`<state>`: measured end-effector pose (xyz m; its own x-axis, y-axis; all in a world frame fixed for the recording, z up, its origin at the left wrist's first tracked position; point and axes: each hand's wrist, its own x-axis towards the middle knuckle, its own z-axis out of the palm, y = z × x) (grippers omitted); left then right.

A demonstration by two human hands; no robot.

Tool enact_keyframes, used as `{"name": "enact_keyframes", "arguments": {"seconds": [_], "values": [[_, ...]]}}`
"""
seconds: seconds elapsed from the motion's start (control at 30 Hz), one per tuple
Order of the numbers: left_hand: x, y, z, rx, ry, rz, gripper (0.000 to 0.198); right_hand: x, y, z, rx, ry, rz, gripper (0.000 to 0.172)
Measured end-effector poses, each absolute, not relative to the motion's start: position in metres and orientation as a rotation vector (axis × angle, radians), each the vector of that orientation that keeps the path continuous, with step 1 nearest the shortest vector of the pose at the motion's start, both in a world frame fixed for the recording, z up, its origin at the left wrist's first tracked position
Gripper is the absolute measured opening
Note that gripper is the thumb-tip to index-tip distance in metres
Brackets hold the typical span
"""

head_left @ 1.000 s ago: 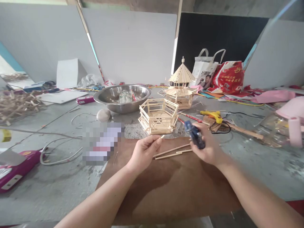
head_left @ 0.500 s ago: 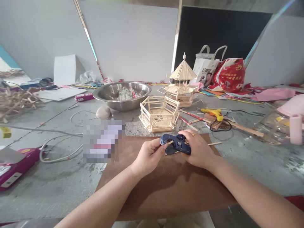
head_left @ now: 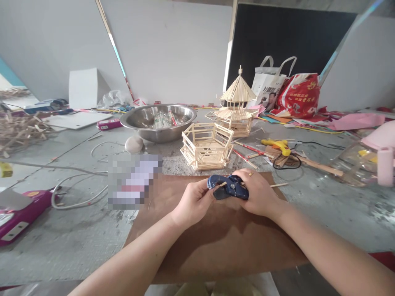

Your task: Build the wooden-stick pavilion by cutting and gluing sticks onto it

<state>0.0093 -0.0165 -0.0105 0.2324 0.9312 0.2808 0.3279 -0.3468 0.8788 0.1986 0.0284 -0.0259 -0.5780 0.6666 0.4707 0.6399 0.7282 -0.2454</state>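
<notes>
Over a brown sheet [head_left: 222,246], my right hand [head_left: 261,195] is wrapped round a dark blue hand tool [head_left: 233,187]. My left hand [head_left: 194,201] pinches a thin wooden stick [head_left: 221,185] at the tool's left end. Another pale stick [head_left: 278,185] sticks out to the right of my right hand. Just behind my hands stands an open six-sided frame of sticks [head_left: 206,150]. A stick pagoda model [head_left: 237,98] with a pointed roof is farther back.
A metal bowl [head_left: 159,133] stands back left, near a round pale object [head_left: 133,144]. A yellow glue gun [head_left: 276,144], loose sticks and a clear jug [head_left: 354,168] lie right. Left are a purple power strip [head_left: 21,218] and grey cable [head_left: 70,170]. Bags stand behind.
The handles of the blue tool look slightly closer together. Both hands have stayed in nearly the same place, and the view has shifted slightly.
</notes>
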Motion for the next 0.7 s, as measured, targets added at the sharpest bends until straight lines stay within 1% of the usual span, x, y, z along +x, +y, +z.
{"name": "enact_keyframes", "arguments": {"seconds": [0.33, 0.43, 0.47, 0.57, 0.6, 0.63, 0.7], "values": [[0.008, -0.016, -0.012, 1.935, 1.192, 1.085, 0.025, 0.197, 0.024, -0.027, -1.070, -2.412, 0.058, 0.034], [0.009, -0.019, -0.010, 1.830, 1.107, 1.079, 0.017, 0.196, 0.021, -0.025, -1.112, -2.430, 0.060, 0.033], [0.010, -0.020, -0.010, 1.762, 1.066, 1.083, 0.022, 0.195, 0.020, -0.025, -1.136, -2.435, 0.057, 0.032], [0.011, -0.021, -0.008, 1.552, 0.924, 1.070, 0.060, 0.193, 0.018, -0.025, -1.193, -2.447, 0.041, 0.032], [0.011, -0.020, -0.008, 1.504, 0.895, 1.060, 0.067, 0.192, 0.018, -0.025, -1.201, -2.446, 0.032, 0.033], [0.012, -0.019, -0.008, 1.472, 0.890, 1.060, 0.067, 0.191, 0.018, -0.025, -1.203, -2.447, 0.027, 0.033], [0.013, -0.017, -0.009, 1.445, 0.978, 1.092, 0.052, 0.188, 0.019, -0.025, -1.201, -2.460, 0.030, 0.034]]}}
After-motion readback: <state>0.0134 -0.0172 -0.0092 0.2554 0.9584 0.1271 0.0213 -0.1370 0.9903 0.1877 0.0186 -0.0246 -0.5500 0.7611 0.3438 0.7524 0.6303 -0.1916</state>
